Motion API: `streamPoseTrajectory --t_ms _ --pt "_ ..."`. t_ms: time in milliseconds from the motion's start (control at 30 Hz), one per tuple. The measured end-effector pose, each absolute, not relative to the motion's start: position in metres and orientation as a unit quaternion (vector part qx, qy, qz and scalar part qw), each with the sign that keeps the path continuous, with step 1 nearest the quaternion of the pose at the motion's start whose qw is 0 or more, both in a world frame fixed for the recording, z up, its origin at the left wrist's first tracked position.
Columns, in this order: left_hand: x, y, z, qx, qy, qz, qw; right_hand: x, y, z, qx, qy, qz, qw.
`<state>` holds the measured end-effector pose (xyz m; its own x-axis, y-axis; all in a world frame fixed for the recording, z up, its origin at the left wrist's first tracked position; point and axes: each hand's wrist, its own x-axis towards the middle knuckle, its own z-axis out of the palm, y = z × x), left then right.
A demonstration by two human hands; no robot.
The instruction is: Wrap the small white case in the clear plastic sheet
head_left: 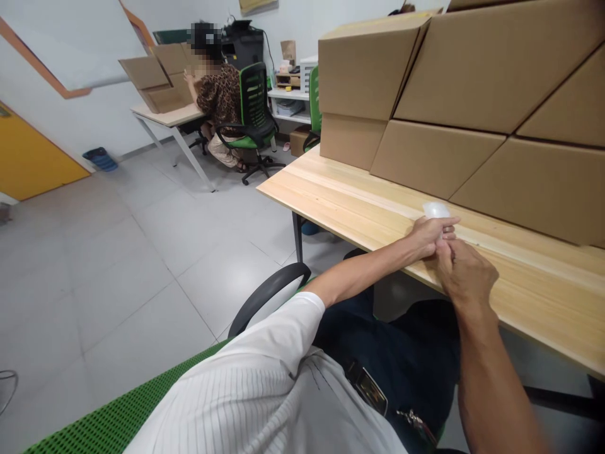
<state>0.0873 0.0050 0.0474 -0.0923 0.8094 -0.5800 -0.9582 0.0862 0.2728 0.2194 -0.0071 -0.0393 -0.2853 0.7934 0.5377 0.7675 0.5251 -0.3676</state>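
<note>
A small white, translucent, rounded object [435,209] pokes out above my left hand [428,233]; its lower part is hidden by the fingers, and I cannot make out its kind. That hand is closed around it, over the front part of the wooden table [331,195]. Right up against it, my right hand [467,268] is closed with its fingertips pinched together just below the object. Whatever those fingers grip is hidden from view.
Large cardboard boxes [444,151] line the table's back side. A black chair armrest [269,293] is beside my left arm. Farther off, a person [222,94] sits in a green chair [254,94] at another table with open cartons [163,75]. A blue bin [100,160] stands by the wall.
</note>
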Motion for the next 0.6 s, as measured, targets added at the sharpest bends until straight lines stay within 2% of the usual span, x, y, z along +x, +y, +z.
streamPoseTrajectory --t_ms 133,500,600 --pt "0.081 0.009 0.038 0.025 0.331 0.632 0.701 0.218 -0.004 -0.039 -0.514 -0.777 0.03 0.362" --pt "0.083 0.007 0.031 0.149 0.326 0.624 0.695 0.218 -0.005 -0.023 -0.505 -0.66 0.08 0.55" --pt "0.085 0.001 0.035 0.187 0.319 0.606 0.704 0.22 0.006 -0.027 -0.508 -0.595 0.14 0.607"
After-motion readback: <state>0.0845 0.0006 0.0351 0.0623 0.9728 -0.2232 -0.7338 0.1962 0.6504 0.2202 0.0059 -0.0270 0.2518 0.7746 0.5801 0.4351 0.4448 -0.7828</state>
